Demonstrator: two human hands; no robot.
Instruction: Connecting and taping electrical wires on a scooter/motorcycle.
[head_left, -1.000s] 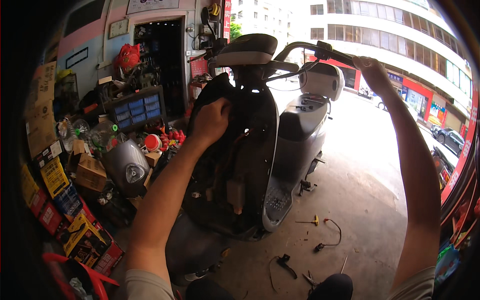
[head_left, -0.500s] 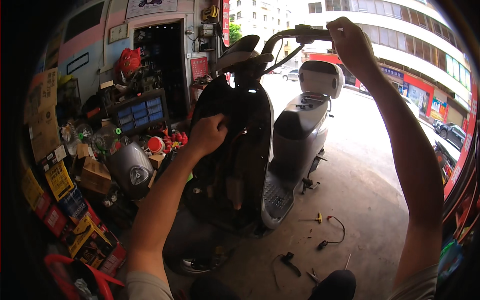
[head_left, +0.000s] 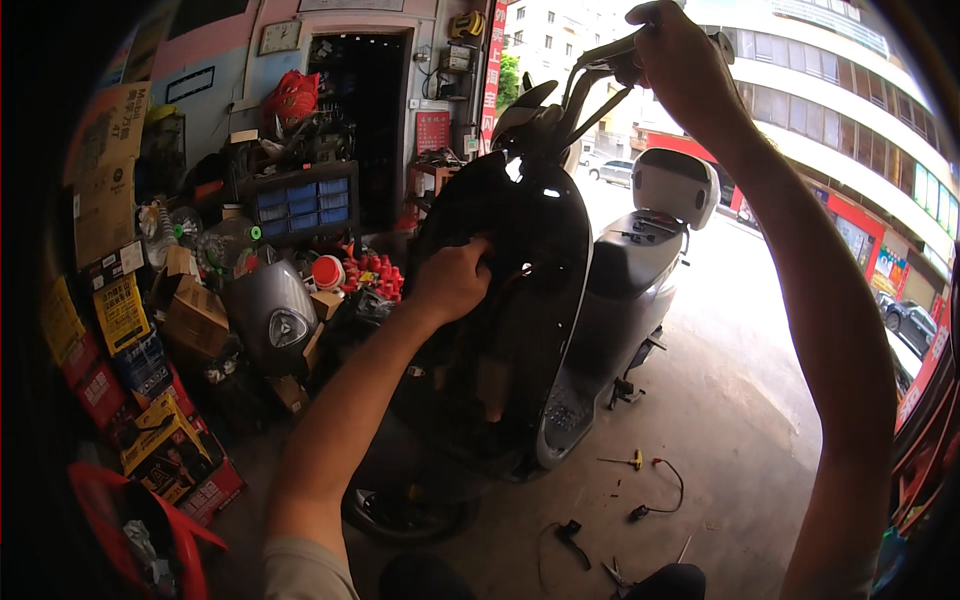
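Observation:
An electric scooter (head_left: 625, 305) stands before me with the inside of its dark front section (head_left: 530, 340) exposed. My right hand (head_left: 682, 48) is wrapped round one end of the handlebar (head_left: 605, 60), high at the upper right. Lower and to the left, my left hand (head_left: 452, 282) reaches to the dark front section with its fingers curled in. Whatever those fingers hold is hidden in shadow. Below them the front wheel (head_left: 410, 515) shows dimly near the floor.
On the floor at right lie a yellow-handled tool (head_left: 636, 460), a cable (head_left: 680, 488), a black part (head_left: 572, 540) and pliers (head_left: 615, 574). To the left are a silver panel (head_left: 270, 320), stacked boxes (head_left: 165, 450) and a red stool (head_left: 105, 495). Blue drawers (head_left: 303, 205) stand behind.
The handlebar has turned, and its end in my right hand now slants upward. My left hand stays closed at the dark front section. The whole view has shifted slightly.

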